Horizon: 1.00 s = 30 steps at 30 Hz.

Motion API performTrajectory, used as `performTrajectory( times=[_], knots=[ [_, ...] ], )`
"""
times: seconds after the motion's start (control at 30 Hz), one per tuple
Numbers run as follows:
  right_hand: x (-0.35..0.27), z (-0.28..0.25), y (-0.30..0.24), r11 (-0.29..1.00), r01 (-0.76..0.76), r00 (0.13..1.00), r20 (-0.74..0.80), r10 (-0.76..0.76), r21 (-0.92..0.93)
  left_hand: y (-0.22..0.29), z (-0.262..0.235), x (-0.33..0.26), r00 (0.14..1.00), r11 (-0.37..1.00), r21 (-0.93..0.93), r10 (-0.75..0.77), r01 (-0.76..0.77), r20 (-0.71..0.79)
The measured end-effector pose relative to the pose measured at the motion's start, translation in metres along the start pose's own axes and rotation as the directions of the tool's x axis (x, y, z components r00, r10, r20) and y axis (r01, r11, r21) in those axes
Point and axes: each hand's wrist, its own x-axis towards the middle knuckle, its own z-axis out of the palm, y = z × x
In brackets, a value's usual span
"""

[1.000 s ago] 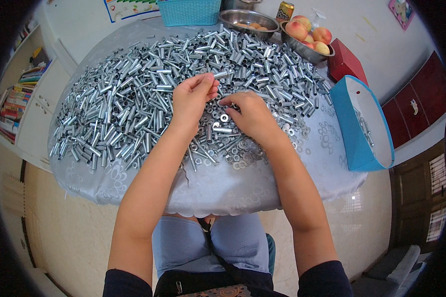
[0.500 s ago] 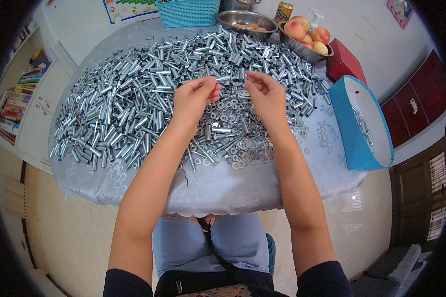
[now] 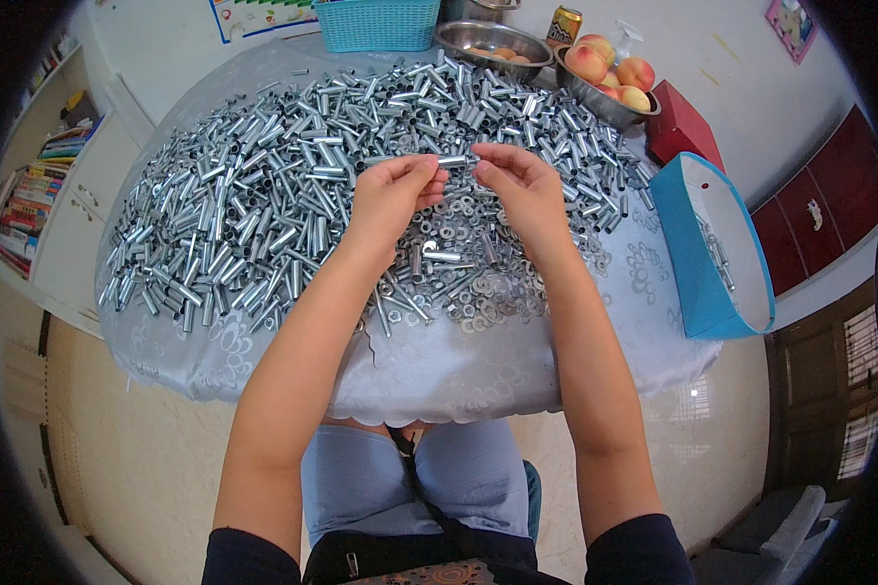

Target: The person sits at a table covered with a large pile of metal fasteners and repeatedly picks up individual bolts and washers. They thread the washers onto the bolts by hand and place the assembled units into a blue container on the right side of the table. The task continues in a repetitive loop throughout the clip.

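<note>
Over the middle of the heap my left hand (image 3: 392,195) pinches a shiny metal sleeve (image 3: 452,161), which lies level and sticks out to the right of the fingertips. Facing it, my right hand (image 3: 529,190) has its thumb and index finger curled together at the sleeve's right end; whatever is between them is too small to make out. Beneath both hands spreads a pile of loose metal sleeves (image 3: 263,195) and bolts. Flat washers (image 3: 478,288) and nuts lie nearer to me, between my forearms.
A blue fabric bin (image 3: 698,263) with several assembled bolts stands at the table's right. Along the back are a turquoise basket (image 3: 379,27), a steel bowl of eggs (image 3: 449,37), a bowl of peaches (image 3: 600,102), a can (image 3: 564,24) and a red box (image 3: 685,127).
My hands have come slightly closer together, and the right fingertips now sit nearer to the sleeve's end. The left hand still holds the sleeve. The whole view has shifted a little.
</note>
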Motion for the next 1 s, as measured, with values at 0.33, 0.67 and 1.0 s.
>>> performTrajectory(
  times=[0.33,0.67,1.0],
  knots=[
    [0.006,-0.009,0.014,0.946,-0.03,0.998,0.036,0.043,-0.322,-0.001,0.001,-0.001,0.999,1.0,0.027,0.013,-0.014,0.033],
    [0.001,-0.009,-0.002,0.969,-0.068,0.993,0.081,0.089,-0.239,-0.003,0.001,0.0,0.993,0.993,0.062,0.102,-0.105,0.054],
    [-0.001,-0.008,-0.008,0.987,-0.01,0.997,0.08,0.023,-0.162,0.001,0.002,-0.002,0.997,0.999,0.032,0.035,-0.037,0.069]
  ],
)
